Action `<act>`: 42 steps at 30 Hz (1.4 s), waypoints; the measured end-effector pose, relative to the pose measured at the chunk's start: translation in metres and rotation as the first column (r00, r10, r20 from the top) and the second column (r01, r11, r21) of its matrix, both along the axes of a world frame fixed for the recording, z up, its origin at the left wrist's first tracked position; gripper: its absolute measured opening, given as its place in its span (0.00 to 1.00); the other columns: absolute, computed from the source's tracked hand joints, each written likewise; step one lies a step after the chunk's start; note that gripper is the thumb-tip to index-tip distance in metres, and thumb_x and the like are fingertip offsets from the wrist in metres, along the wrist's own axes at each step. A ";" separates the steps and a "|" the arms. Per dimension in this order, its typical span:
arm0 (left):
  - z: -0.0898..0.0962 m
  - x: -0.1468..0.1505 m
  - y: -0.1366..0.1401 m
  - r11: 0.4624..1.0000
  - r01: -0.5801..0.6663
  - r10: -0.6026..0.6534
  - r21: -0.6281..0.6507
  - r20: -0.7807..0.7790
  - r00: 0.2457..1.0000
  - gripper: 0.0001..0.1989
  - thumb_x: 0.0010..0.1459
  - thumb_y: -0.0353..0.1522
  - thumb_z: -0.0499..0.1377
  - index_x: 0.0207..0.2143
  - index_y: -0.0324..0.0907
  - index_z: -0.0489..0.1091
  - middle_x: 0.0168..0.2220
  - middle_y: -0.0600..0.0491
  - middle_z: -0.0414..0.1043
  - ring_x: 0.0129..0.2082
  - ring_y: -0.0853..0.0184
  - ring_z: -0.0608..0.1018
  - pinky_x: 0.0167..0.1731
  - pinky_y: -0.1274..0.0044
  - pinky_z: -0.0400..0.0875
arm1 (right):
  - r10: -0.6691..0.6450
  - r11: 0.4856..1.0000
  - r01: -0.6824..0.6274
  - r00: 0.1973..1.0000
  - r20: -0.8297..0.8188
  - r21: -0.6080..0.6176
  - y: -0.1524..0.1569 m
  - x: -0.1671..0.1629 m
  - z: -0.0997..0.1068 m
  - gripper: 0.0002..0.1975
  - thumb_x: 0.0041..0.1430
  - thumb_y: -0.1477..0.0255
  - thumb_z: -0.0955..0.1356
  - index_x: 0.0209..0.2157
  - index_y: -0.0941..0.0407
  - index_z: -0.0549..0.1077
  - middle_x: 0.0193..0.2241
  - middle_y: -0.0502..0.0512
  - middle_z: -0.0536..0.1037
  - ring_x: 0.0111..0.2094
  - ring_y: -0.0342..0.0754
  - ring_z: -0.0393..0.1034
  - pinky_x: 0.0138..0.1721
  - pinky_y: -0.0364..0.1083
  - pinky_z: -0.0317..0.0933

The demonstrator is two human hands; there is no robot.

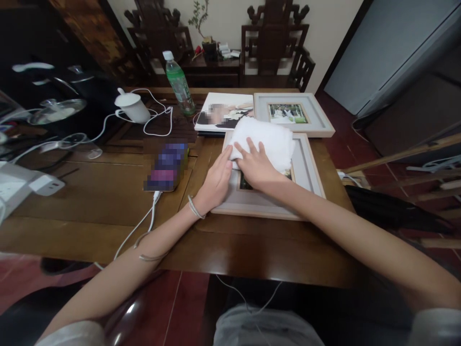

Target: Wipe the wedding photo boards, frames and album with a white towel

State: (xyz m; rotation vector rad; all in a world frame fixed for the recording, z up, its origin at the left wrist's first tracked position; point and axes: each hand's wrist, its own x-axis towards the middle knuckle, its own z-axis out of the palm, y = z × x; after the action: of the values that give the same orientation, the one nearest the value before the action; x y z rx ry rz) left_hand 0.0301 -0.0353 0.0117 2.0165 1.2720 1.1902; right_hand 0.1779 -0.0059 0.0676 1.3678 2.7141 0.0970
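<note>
A folded white cloth (270, 139) lies over the upper part of a pale wooden picture frame (311, 173) on the table and hides much of its picture. My right hand (257, 166) rests flat on the cloth's near left part, fingers spread. Along the frame's left side lies my left hand (218, 180), its fingers stretched out and their tips at the cloth's left edge. Whether the left fingertips press on the cloth or only touch the frame, I cannot tell.
Behind are a second framed picture (317, 115) and a photo board (223, 98). Further left are a green-labelled bottle (180, 84), a lidded white cup (133, 108), a blurred phone (167, 166) on a cable, and a white power strip (14, 185). The wooden table's (252, 250) front edge is near me.
</note>
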 end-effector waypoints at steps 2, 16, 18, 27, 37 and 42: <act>0.000 0.000 0.000 1.000 -0.007 0.008 -0.009 0.027 1.000 0.34 0.70 0.50 0.38 0.65 0.39 0.58 0.67 0.42 0.57 0.67 0.59 0.60 0.68 0.63 0.52 | 0.048 0.998 -0.048 0.999 0.011 -0.040 -0.013 0.003 0.003 0.24 0.60 0.83 0.60 0.56 0.62 0.73 0.70 0.63 0.50 0.68 0.75 0.40 0.62 0.73 0.46; -0.004 0.003 0.002 0.999 -0.051 0.049 -0.004 -0.255 0.966 0.29 0.70 0.43 0.40 0.61 0.32 0.63 0.64 0.40 0.62 0.68 0.58 0.58 0.68 0.62 0.51 | 0.109 0.986 -0.096 0.990 0.088 -0.139 -0.106 0.077 0.027 0.20 0.52 0.82 0.67 0.47 0.59 0.79 0.65 0.64 0.62 0.64 0.74 0.52 0.59 0.70 0.55; -0.004 0.002 0.003 0.998 -0.049 0.038 -0.038 -0.253 0.967 0.29 0.71 0.42 0.39 0.61 0.33 0.63 0.65 0.42 0.61 0.69 0.59 0.57 0.69 0.63 0.49 | 0.094 0.987 -0.078 0.990 0.106 -0.140 -0.108 0.063 0.029 0.21 0.52 0.82 0.68 0.49 0.58 0.79 0.64 0.66 0.63 0.64 0.75 0.53 0.59 0.71 0.55; -0.007 -0.007 0.007 0.987 -0.014 -0.011 -0.160 -0.154 0.988 0.27 0.71 0.42 0.35 0.63 0.44 0.61 0.67 0.50 0.58 0.69 0.62 0.56 0.68 0.64 0.53 | 0.166 0.978 -0.167 0.986 -0.016 -0.126 -0.102 -0.015 0.036 0.16 0.60 0.79 0.63 0.45 0.62 0.79 0.53 0.71 0.74 0.57 0.68 0.65 0.55 0.68 0.59; -0.004 -0.003 0.002 0.999 0.036 -0.044 -0.026 -0.395 0.918 0.28 0.69 0.41 0.43 0.64 0.33 0.57 0.66 0.40 0.58 0.70 0.55 0.52 0.68 0.59 0.49 | 0.009 0.997 -0.001 0.994 0.107 -0.072 -0.118 0.055 0.019 0.19 0.60 0.81 0.63 0.48 0.57 0.79 0.64 0.63 0.64 0.65 0.69 0.54 0.60 0.66 0.56; -0.007 -0.002 0.003 0.999 0.039 -0.028 0.022 -0.375 0.927 0.25 0.68 0.38 0.45 0.63 0.35 0.58 0.65 0.40 0.60 0.69 0.54 0.54 0.67 0.57 0.51 | -0.054 0.998 0.049 0.984 0.169 0.034 -0.124 0.110 0.021 0.16 0.55 0.82 0.66 0.42 0.59 0.81 0.62 0.65 0.66 0.63 0.71 0.57 0.58 0.67 0.59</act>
State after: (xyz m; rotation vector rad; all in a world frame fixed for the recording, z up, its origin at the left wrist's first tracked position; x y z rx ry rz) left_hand 0.0276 -0.0326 0.0051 2.3566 1.3907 0.8329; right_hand 0.2877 -0.1303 0.0883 1.3691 2.5461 0.2385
